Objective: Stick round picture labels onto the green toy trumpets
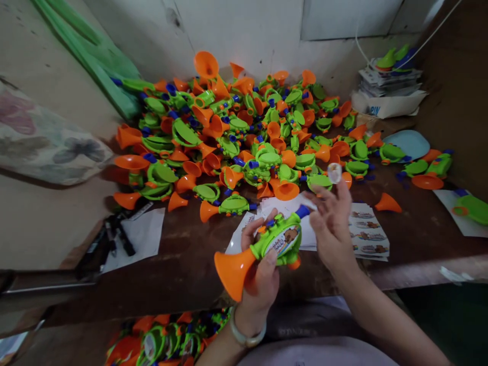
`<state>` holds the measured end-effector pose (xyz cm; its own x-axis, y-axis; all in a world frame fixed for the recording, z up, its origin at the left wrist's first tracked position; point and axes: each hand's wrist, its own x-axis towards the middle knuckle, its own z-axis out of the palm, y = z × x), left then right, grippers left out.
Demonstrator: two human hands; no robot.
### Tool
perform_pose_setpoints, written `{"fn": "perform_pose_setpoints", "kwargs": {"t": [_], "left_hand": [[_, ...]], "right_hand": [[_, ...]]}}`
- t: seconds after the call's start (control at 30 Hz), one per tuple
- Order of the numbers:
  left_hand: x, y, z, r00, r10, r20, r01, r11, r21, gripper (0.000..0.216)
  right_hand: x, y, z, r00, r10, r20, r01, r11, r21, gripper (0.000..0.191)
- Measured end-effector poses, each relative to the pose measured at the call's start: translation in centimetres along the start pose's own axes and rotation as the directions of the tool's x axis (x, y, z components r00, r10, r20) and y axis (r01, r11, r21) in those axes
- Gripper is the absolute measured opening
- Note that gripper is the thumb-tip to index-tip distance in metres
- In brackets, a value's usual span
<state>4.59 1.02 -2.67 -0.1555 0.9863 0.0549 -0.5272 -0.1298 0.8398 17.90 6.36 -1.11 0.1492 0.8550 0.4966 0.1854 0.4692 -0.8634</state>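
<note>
A person's left hand (265, 277), with a pale bangle (247, 338) at the wrist, closes around a green plastic toy trumpet with a flared orange bell and blue mouthpiece (261, 247) at the lower center of the frame, its bell angled toward the lower left and an oval bear-print label (284, 240) on its side. The right hand (333, 231), just beside the mouthpiece, is partly open, fingers loosely curled, with a small whitish sticker (334, 173) at a raised fingertip. Behind them, a heap of similar green, orange and blue plastic trumpets (269, 156) spreads across the dark brown table (183, 249) against the wall. Printed sticker sheets (368, 233) lie to the right of center; dark pens (124, 239) rest by a white paper sheet (150, 236) at left. A stack of papers (391, 84) stands at upper right, near a light-blue, rounded plate-like piece (412, 145). More trumpets (173, 338) fill the bottom edge, left of center.
</note>
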Motion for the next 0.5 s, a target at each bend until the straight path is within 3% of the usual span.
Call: {"fn": "perform_pose_setpoints", "kwargs": {"t": [0.07, 0.17, 0.23, 0.3, 0.4, 0.47, 0.5], "left_hand": [[0.3, -0.3, 0.3, 0.992, -0.13, -0.009, 0.129, 0.989, -0.071, 0.049], [0.2, -0.8, 0.3, 0.967, -0.256, -0.023, 0.255, 0.967, -0.015, 0.049], [-0.1, -0.8, 0.0, 0.975, -0.217, 0.036, 0.214, 0.974, 0.079, 0.048], [-0.4, -0.3, -0.4, 0.983, -0.108, 0.145, 0.083, 0.982, 0.168, 0.062], [-0.6, 0.7, -1.1, 0.982, -0.008, 0.188, -0.056, 0.941, 0.334, 0.079], [-0.4, 1.2, -1.5, 0.992, -0.003, 0.122, -0.052, 0.895, 0.442, 0.068], [-0.3, 1.3, -1.6, 0.996, 0.001, 0.086, -0.04, 0.888, 0.457, 0.063]], "right_hand": [[-0.1, -0.8, -0.1, 0.997, 0.023, 0.071, -0.029, 0.995, 0.093, 0.072], [0.0, -2.3, -0.6, 0.987, -0.105, -0.123, 0.104, 0.994, -0.016, 0.072], [-0.2, -3.0, -1.1, 0.962, -0.205, -0.179, 0.177, 0.97, -0.165, 0.063], [-0.9, -3.6, -1.4, 0.963, -0.266, -0.049, 0.249, 0.942, -0.225, 0.055], [-2.4, -4.2, -1.2, 0.905, -0.326, 0.273, 0.345, 0.938, -0.024, 0.074], [-2.9, -4.5, -1.2, 0.882, -0.29, 0.373, 0.246, 0.956, 0.161, 0.075], [-2.9, -4.5, -1.2, 0.904, -0.228, 0.361, 0.152, 0.962, 0.226, 0.064]]}}
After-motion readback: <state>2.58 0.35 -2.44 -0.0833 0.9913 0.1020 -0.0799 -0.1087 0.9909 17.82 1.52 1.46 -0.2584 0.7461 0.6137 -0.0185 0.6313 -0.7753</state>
